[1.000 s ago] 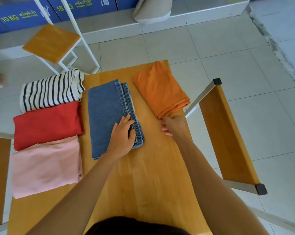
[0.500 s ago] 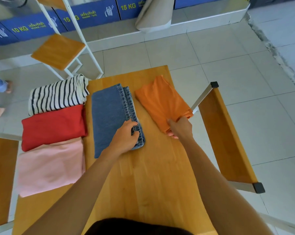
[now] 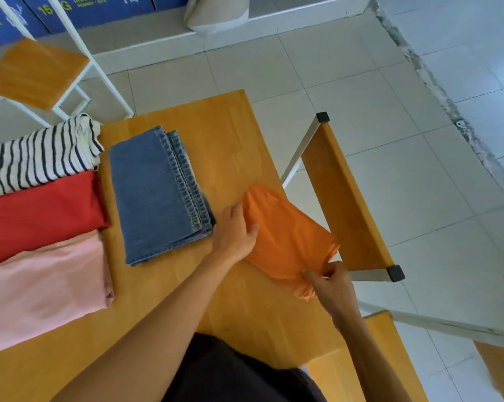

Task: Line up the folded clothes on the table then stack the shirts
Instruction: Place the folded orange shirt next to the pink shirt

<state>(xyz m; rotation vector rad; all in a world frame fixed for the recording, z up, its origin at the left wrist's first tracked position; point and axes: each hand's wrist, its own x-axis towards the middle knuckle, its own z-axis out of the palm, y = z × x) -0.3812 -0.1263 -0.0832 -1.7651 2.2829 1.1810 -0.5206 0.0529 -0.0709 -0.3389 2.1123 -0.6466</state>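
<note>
orange shirt (image 3: 285, 242) overhangs table (image 3: 230, 126) right edge | left hand (image 3: 234, 233) fingers flat on it | right hand (image 3: 331, 281) fingers pinch its corner

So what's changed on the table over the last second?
The folded orange cloth has been drawn from the far right corner towards the person. The left hand left the folded blue jeans and now rests on its edge; the right hand pinches its near corner. Jeans, striped shirt, red shirt and pink shirt stayed put.
</note>
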